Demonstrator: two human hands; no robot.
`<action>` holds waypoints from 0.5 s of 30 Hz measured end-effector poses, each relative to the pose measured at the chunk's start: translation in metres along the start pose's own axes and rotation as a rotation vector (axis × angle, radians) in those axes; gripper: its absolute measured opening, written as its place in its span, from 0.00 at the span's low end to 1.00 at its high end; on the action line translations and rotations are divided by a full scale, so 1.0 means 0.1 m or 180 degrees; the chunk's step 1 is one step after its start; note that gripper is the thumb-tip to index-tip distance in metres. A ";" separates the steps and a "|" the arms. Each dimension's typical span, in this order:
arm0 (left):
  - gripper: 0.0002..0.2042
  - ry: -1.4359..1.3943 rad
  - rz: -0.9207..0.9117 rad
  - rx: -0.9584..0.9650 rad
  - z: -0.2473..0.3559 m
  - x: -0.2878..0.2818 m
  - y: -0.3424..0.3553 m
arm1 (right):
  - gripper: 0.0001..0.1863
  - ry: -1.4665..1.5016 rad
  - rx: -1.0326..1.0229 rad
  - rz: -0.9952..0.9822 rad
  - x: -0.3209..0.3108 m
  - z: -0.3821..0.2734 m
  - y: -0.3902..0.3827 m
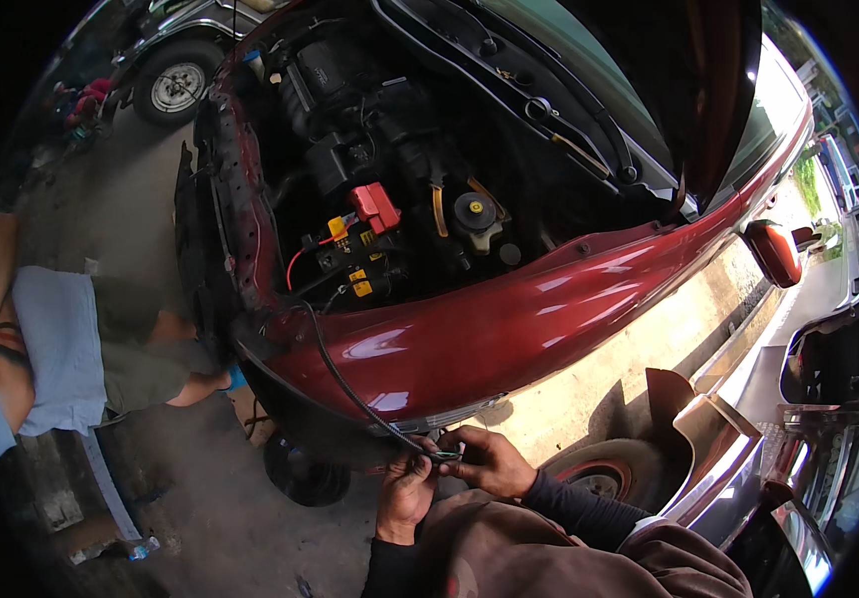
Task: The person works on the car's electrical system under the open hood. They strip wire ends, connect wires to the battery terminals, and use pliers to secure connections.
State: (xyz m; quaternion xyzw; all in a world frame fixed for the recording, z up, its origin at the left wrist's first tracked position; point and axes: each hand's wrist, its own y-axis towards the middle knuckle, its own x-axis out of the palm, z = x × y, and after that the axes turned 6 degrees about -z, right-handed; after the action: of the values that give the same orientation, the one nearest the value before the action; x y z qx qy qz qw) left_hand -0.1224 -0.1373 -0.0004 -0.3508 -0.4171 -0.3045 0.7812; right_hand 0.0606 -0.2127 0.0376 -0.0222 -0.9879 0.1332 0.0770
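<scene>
At the lower middle, my left hand (404, 493) pinches a dark sheathed cable (344, 381) beside the red car's fender (509, 329). My right hand (489, 463), just to its right, has thumb and fingers closed on thin green wires (446, 454) at the cable's end. The cable runs from the engine bay down over the fender. In the bay are a battery terminal area with yellow tags (359, 282), a red plastic cover (374, 207) and a reservoir with a yellow cap (475, 209).
Another person (60, 349) in a light top is at the left, partly cut off. A vehicle wheel (175, 88) stands at the upper left. Another vehicle with cut body panels (708, 448) and a wheel (599, 478) is close on my right. A dark round object (305, 468) lies below the bumper.
</scene>
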 end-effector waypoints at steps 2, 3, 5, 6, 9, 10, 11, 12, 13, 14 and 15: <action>0.11 0.0110 0.0110 -0.0125 0.08 -0.01 -0.02 | 0.15 -0.1012 -0.0030 0.0073 0.04 0.03 0.01; 0.13 0.0329 0.0185 -0.0165 0.13 0.00 -0.03 | 0.14 -0.1263 -0.0114 0.0156 0.06 0.05 0.02; 0.17 0.0673 0.0630 -0.0359 0.22 0.03 -0.07 | 0.13 -0.1502 0.0206 0.0103 0.18 0.11 0.02; 0.15 0.1282 0.1058 -0.0367 0.24 0.04 -0.06 | 0.18 -0.1887 0.0237 0.0019 0.25 0.17 0.05; 0.09 0.2252 0.1922 -0.0487 0.28 0.03 -0.08 | 0.27 -0.2384 0.0525 -0.0446 0.45 0.40 0.09; 0.08 0.2433 0.2138 -0.0547 0.29 -0.01 -0.07 | 0.27 -0.2368 0.0425 -0.0421 0.48 0.50 0.12; 0.08 0.2620 0.2195 -0.0620 0.29 -0.05 -0.06 | 0.27 -0.2329 0.0530 -0.0605 0.52 0.60 0.14; 0.09 0.2805 0.2253 -0.0690 0.30 -0.09 -0.06 | 0.28 -0.2186 0.0605 -0.0656 0.54 0.70 0.18; 0.09 0.2988 0.2313 -0.0761 0.28 -0.15 -0.04 | 0.25 -0.2068 0.0463 -0.0613 0.55 0.79 0.20; 0.10 0.2930 0.2444 -0.0716 0.25 -0.17 -0.05 | 0.23 -0.1938 0.0459 -0.0657 0.58 0.88 0.25; 0.10 0.2862 0.2597 -0.0626 0.20 -0.20 -0.04 | 0.21 -0.1815 0.0437 -0.0662 0.61 0.95 0.30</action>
State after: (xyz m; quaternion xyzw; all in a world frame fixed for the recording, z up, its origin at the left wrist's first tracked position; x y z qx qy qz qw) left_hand -0.1437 -0.1204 -0.0087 -0.3898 0.1511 -0.1362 0.8982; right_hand -0.0138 -0.2045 -0.0522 0.1225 -0.9553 0.1918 -0.1887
